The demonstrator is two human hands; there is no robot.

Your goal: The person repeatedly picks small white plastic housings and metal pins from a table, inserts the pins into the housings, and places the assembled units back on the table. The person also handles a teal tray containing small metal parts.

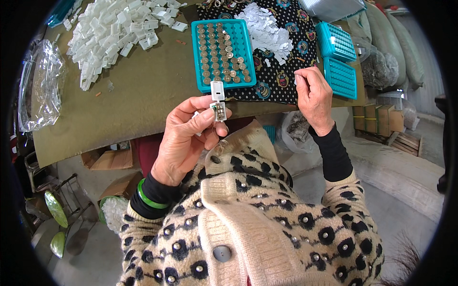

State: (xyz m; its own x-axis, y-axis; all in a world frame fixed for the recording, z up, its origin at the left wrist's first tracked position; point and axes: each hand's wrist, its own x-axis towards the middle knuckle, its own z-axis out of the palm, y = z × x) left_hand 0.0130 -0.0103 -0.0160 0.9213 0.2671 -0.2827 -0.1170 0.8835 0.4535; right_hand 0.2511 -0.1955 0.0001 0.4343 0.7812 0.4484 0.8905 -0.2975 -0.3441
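Head view: holding small white case [217, 91] in left hand [183, 131], over near edge of worktop [136, 102]; gripping its lower half w/ left fingers [202, 121], closed firmly, thumb on near side; lid opened out toward far side, w/ small dark slot; metal parts + a bit of green visible in lower half; another white piece partly hidden behind thumb, kind unclear.

Right hand [316, 102] raised well apart, near edge of patterned black cloth [286, 88]; thumb + index almost together, pinching small white bit [296, 80]; too little showing to tell its shape; remaining fingers curled.

Just beyond case, teal tray [198, 59] w/ rows of round metal discs [215, 59], full on left, partly filled toward right; beside it, on cloth, heap of thin white slips [267, 35]; far left, big pile of white plastic cases [117, 33]; nr left edge, clear plastic bag [40, 90]; at right, more teal trays [339, 78], some stacked; green bangle [150, 198] on left wrist, over dark cuff.
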